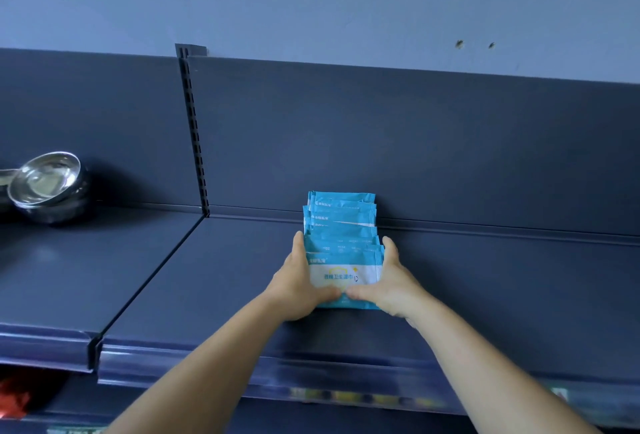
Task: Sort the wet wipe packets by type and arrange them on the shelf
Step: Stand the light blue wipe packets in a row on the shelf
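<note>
Several blue and white wet wipe packets [341, 225] stand in a row on the dark blue shelf [225, 270], running from the back panel toward me. The front packet [343, 274] shows a white label with blue text. My left hand [298, 281] presses the row's left side and my right hand [391, 284] presses its right side. Both thumbs meet across the lower front of the front packet. The row's lower edges are partly hidden by my hands.
A stack of steel bowls [48, 187] sits at the far left on the neighbouring shelf section. A slotted upright [195, 142] divides the two sections. Below the shelf edge are price labels [363, 397] and something red [14, 399] on a lower shelf.
</note>
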The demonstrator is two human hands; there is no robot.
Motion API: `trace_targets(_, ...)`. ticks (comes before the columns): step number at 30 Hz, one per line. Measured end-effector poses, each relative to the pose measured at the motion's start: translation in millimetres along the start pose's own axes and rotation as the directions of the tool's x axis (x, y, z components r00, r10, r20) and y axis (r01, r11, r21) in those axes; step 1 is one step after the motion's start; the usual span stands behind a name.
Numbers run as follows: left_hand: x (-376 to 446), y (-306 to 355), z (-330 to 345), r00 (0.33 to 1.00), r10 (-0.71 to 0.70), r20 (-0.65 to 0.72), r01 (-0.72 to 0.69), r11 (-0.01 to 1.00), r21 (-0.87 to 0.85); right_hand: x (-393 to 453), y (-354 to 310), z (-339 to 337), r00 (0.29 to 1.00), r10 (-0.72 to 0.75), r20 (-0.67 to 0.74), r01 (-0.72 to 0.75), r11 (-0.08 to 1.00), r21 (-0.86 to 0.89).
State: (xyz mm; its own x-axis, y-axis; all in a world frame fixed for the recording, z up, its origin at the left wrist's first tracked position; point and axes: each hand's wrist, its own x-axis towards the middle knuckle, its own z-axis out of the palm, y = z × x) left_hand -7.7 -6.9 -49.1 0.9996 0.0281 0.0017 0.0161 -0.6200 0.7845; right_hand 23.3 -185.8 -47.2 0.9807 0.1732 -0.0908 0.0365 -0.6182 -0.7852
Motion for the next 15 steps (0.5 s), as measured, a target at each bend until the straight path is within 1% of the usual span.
trace_targets(2,0,2,-2,0.998,0.032,-0.048,-0.027,0.996,0.089,2,-1,0,1.000,-0.008,-0.001,0.008,1.000,-0.012)
trace_targets(3,-2,3,-2,0.995,0.079,-0.064,-0.067,0.981,0.182,1,0,1,0.999,-0.042,-0.008,0.042,0.998,-0.041)
trace_targets(4,-5,2,-2,0.988,0.143,-0.062,-0.118,0.946,0.303,-1,1,2,0.996,-0.082,-0.025,0.080,0.993,-0.091)
trace_targets(5,-7,2,-1,0.978,0.206,-0.033,-0.173,0.887,0.428,-3,1,3,0.993,-0.114,-0.036,0.107,0.982,-0.155)
trace_targets(7,-9,0,-1,0.964,0.262,0.054,-0.241,0.762,0.601,-7,0,5,0.989,-0.142,-0.029,0.127,0.943,-0.306)
trace_targets(9,-6,0,-3,0.960,0.258,0.107,-0.259,0.678,0.687,-6,-2,4,0.985,-0.171,-0.020,0.140,0.866,-0.480)
trace_targets(11,-4,3,-4,0.953,0.273,0.128,-0.275,0.612,0.742,-5,-4,2,0.981,-0.192,-0.010,0.149,0.793,-0.591)
trace_targets(13,-5,4,-2,0.941,0.304,0.148,-0.303,0.562,0.770,-6,-4,-1,0.979,-0.202,0.007,0.160,0.752,-0.640)
trace_targets(15,-6,4,0,0.941,0.288,0.180,-0.314,0.540,0.781,-8,-3,-2,0.979,-0.202,0.025,0.168,0.732,-0.660)
